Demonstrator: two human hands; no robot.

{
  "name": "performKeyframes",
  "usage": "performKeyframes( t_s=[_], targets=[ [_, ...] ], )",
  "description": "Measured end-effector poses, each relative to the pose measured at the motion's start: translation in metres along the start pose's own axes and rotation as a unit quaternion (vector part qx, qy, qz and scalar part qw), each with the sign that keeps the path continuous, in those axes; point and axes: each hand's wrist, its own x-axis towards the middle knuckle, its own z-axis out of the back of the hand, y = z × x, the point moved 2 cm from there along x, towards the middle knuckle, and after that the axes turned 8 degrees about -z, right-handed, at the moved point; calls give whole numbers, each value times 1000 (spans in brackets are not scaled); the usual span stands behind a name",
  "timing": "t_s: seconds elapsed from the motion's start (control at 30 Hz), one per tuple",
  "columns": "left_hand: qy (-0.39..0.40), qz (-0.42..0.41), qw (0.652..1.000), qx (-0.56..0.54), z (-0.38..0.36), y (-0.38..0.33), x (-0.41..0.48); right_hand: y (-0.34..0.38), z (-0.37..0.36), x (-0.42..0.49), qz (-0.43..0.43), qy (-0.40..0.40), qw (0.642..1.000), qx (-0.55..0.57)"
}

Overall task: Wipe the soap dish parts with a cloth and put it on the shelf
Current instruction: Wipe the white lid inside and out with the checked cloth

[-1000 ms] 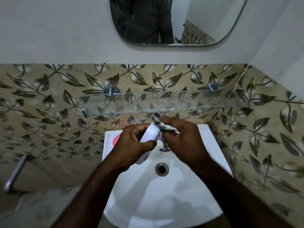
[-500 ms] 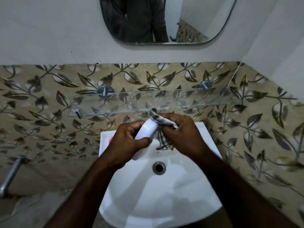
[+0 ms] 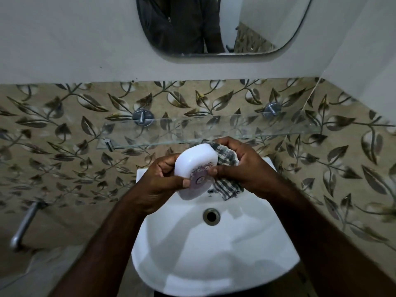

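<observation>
Head: soap dish (image 3: 194,166), cloth (image 3: 227,157) between hands (image 3: 159,185) (image 3: 246,168).

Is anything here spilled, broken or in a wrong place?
Nothing stands out. The left hand grips the soap dish part over the sink, the right hand holds the checked cloth against it, and the glass shelf looks intact.

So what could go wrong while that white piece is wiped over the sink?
The soap dish part, held over the sink by the left hand and right hand, might slip and drop into it. The cloth hangs loose under the right hand and could snag. The glass shelf is close by; lifting carelessly might knock its edge.
</observation>
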Motion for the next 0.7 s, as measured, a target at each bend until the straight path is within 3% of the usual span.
performKeyframes(
  t_s=[0.07,0.17,0.3,0.5,0.6,0.7],
  targets=[
    [23,26,998,57,5,-9,-1,1,0,-3,0,9,999,-44],
    [88,97,970,206,2,-27,5,7,-1,-3,43,-14,963,-266],
    [11,92,905,415,-17,-26,15,14,-8,0,85,-56,935,-340],
    [-72,31,917,390,-12,-11,10,9,-6,-7,108,-161,938,-289],
    [-100,34,922,373,-13,-9,8,12,-13,-17,169,-244,894,-336],
    [-92,7,933,347,-16,-10,10,13,-44,-23,215,-220,873,-379]
  ],
)
